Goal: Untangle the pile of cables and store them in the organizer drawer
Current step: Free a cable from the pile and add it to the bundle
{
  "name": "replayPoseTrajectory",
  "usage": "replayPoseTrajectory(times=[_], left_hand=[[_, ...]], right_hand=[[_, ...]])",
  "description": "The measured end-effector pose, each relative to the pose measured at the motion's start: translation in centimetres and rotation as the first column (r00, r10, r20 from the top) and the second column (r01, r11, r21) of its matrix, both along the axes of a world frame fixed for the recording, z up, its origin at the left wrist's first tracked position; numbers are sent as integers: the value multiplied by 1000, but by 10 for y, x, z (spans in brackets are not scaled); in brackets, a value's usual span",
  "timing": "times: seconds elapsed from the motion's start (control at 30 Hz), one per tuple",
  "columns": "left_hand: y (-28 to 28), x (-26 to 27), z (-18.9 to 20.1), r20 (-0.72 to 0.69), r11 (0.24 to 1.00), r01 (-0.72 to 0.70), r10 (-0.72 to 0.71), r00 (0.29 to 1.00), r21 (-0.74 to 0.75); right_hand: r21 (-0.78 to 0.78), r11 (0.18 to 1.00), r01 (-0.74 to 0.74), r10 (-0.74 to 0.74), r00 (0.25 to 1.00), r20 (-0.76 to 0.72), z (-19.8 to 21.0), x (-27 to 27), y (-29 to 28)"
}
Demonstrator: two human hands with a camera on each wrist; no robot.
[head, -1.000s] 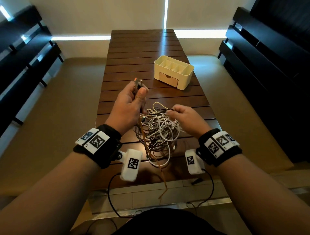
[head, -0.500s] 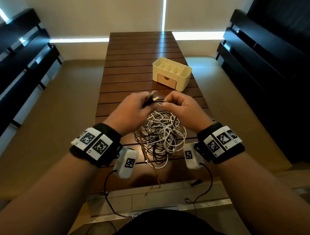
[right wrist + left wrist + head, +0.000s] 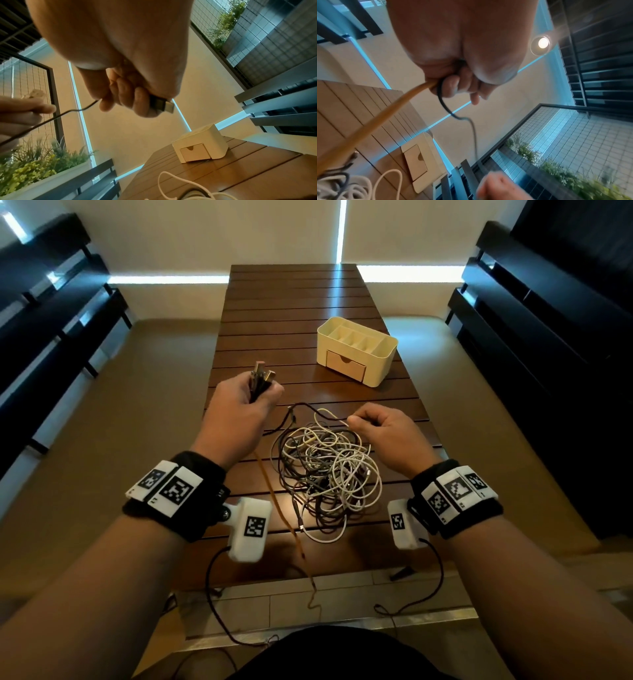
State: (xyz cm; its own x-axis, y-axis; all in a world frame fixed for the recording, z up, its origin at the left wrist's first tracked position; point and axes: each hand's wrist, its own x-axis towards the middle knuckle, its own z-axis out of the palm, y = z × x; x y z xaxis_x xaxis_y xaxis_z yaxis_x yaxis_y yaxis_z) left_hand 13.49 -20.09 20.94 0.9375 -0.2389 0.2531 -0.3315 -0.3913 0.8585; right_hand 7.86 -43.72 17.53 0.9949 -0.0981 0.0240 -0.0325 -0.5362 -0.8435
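Observation:
A tangled pile of white, grey and dark cables (image 3: 325,470) lies on the near part of the slatted wooden table (image 3: 291,302). My left hand (image 3: 263,395) is raised left of the pile and grips a bunch of plug ends (image 3: 262,374); an orange cable (image 3: 274,494) and a dark cable (image 3: 443,100) trail from it. To the right of the pile, my right hand (image 3: 356,422) holds a black USB plug (image 3: 161,104), whose dark cable (image 3: 51,119) runs across to the left hand. The cream organizer (image 3: 356,350) stands beyond the pile, its drawer (image 3: 346,366) closed.
The orange cable hangs over the table's front edge (image 3: 308,580). Dark slatted benches (image 3: 51,337) line both sides. Bare table surface lies behind and left of the organizer.
My hands were together above the pile; they have moved apart. The left went left with the plug ends, and the right drew a dark cable out to the right.

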Motion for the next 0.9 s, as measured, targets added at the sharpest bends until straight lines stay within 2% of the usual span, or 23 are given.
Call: replayPoseTrajectory(times=[0.1, 0.17, 0.23, 0.3, 0.4, 0.47, 0.57, 0.67, 0.77, 0.83, 0.9], left_hand=[[3, 2, 7, -12, 990, -31, 30, 999, -140], [3, 3, 13, -70, 958, -53, 34, 997, -283], [2, 4, 13, -147, 922, -54, -4, 989, -384], [-2, 2, 6, -192, 924, -39, -37, 981, -381], [-11, -7, -7, -224, 950, 26, -100, 969, -312], [-15, -12, -10, -268, 934, 61, -163, 950, -352], [-22, -18, -9, -377, 884, 59, -257, 890, -463], [-27, -27, -6, -431, 863, 60, -310, 847, -501], [-26, -31, -5, -438, 850, 70, -339, 833, -523], [-23, -32, -5, -436, 847, 67, -338, 834, -528], [-19, -32, -5, -441, 842, 52, -333, 833, -538]], right_hand=[[-133, 983, -130, 100, 973, -210, -6, -10, 1], [-129, 954, -271, 199, 893, -404, -18, -22, 5], [-80, 919, -385, 289, 801, -525, -29, -34, 12], [-126, 872, -473, 326, 753, -571, -32, -39, 18], [-221, 823, -523, 307, 737, -601, -20, -38, 21], [-259, 811, -524, 279, 736, -616, -11, -35, 21], [-316, 840, -442, 227, 813, -536, -1, -30, 22], [-250, 919, -305, 201, 908, -368, 10, -27, 33], [-310, 940, -145, 97, 981, -166, 10, -24, 42], [-322, 947, 14, -30, 998, -47, 9, -24, 41], [-242, 969, 48, -47, 999, 10, 9, -23, 38]])
